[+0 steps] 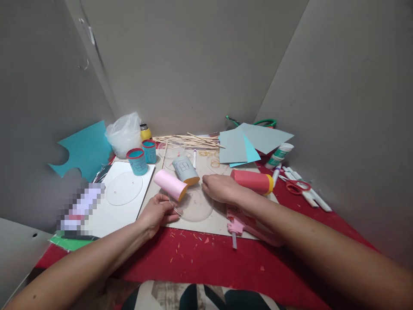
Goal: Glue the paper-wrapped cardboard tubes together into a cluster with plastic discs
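One clear disc (196, 207) lies on board (213, 224), mid-table; left hand (158, 211) pinches near rim, right hand (219, 187) spread flat on far rim. Disc likely light, thin, slick, bendy: hold by rim.

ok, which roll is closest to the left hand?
The pink roll, lying on its side just beyond the left hand. The grey roll sits behind it; the red roll lies by the right hand.
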`<state>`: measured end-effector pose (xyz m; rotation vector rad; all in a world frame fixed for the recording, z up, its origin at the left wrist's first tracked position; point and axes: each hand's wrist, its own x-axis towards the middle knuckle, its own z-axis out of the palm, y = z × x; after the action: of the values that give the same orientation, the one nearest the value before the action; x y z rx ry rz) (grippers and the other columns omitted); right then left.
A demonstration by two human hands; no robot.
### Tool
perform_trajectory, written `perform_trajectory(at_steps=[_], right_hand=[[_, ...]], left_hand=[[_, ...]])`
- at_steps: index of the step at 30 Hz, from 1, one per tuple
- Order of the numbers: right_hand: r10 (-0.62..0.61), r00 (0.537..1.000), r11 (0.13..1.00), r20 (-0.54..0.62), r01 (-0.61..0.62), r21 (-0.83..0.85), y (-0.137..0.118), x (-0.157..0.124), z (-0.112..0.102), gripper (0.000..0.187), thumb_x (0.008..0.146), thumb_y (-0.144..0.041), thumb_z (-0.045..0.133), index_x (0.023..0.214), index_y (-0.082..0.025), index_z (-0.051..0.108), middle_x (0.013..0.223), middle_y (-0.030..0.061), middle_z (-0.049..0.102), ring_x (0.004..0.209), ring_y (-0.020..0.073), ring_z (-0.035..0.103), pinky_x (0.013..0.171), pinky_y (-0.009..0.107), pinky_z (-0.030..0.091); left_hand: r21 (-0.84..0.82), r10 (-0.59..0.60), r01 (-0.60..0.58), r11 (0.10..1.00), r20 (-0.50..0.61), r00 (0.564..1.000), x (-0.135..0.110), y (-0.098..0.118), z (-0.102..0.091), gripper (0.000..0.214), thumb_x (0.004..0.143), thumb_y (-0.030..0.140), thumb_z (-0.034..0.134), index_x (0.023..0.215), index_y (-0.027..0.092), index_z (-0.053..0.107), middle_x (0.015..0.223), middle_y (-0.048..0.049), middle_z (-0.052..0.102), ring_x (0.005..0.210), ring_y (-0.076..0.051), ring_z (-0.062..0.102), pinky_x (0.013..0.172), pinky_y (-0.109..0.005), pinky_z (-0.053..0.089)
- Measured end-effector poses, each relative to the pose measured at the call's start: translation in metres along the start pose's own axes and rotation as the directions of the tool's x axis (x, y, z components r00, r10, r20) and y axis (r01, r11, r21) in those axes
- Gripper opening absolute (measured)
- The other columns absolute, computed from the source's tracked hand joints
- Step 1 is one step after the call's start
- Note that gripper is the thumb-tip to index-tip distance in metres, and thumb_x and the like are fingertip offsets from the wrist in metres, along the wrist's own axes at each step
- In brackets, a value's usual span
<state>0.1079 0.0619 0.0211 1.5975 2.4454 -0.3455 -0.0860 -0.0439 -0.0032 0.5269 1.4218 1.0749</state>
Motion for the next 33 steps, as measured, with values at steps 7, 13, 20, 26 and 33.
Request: perform_trajectory(at_steps=[7, 13, 20, 26, 33], right_hand=[[0.001, 1.000, 0.990, -0.030, 0.004, 0.140, 0.006, -0.005, -0.005, 0.034, 0.098, -0.037, 0.064, 0.127, -0.019, 0.062, 0.128, 0.0097, 0.064, 0.107, 0.0239, 0.066, 0.090, 0.046, 0.057], [-0.055, 0.997, 0.914, -0.054, 0.072, 0.399, 0.014, -0.011, -0.009, 0.030, 0.104, -0.028, 0.046, 0.096, -0.014, 0.071, 0.096, 0.0080, 0.076, 0.083, 0.0179, 0.072, 0.076, 0.031, 0.057], [-0.050, 0.999, 0.812, -0.018, 0.052, 0.581, 0.013, -0.032, -0.008, 0.031, 0.099, -0.026, 0.042, 0.086, -0.016, 0.068, 0.090, 0.0092, 0.079, 0.067, 0.0164, 0.072, 0.044, 0.021, 0.047], [-0.027, 0.997, 0.863, -0.077, 0.062, 0.501, 0.016, -0.041, -0.008, 0.032, 0.098, -0.026, 0.044, 0.099, -0.015, 0.074, 0.088, 0.0099, 0.079, 0.064, 0.0193, 0.072, 0.052, 0.026, 0.049], [-0.004, 0.981, 0.930, -0.195, 0.076, 0.359, 0.021, -0.049, -0.009, 0.033, 0.096, -0.031, 0.051, 0.113, -0.017, 0.075, 0.108, 0.0130, 0.079, 0.100, 0.0294, 0.073, 0.078, 0.032, 0.051]], left_hand=[[0.011, 0.073, -0.074, 0.997, 0.059, 0.996, 0.013, 0.009, -0.016, 0.033, 0.074, 0.006, 0.078, 0.100, 0.013, 0.058, 0.085, -0.0066, 0.073, 0.066, -0.015, 0.073, 0.063, -0.026, 0.063], [0.051, 0.133, -0.143, 0.988, 0.158, 0.978, 0.009, 0.024, -0.037, 0.048, 0.071, 0.011, 0.084, 0.114, 0.011, 0.063, 0.080, -0.0053, 0.072, 0.063, -0.014, 0.069, 0.062, -0.025, 0.062], [0.132, 0.120, -0.157, 0.979, 0.252, 0.960, 0.006, 0.034, -0.048, 0.061, 0.068, 0.019, 0.088, 0.124, 0.011, 0.064, 0.085, -0.0079, 0.074, 0.068, -0.019, 0.073, 0.067, -0.031, 0.063], [0.197, 0.106, -0.165, 0.966, 0.281, 0.954, 0.018, 0.036, -0.048, 0.049, 0.068, 0.018, 0.085, 0.113, 0.012, 0.066, 0.082, -0.0058, 0.073, 0.065, -0.017, 0.071, 0.064, -0.028, 0.062], [0.265, 0.079, -0.157, 0.951, 0.284, 0.956, 0.042, 0.036, -0.047, 0.036, 0.066, 0.017, 0.084, 0.098, 0.014, 0.067, 0.072, -0.0043, 0.070, 0.059, -0.014, 0.068, 0.062, -0.027, 0.060]])
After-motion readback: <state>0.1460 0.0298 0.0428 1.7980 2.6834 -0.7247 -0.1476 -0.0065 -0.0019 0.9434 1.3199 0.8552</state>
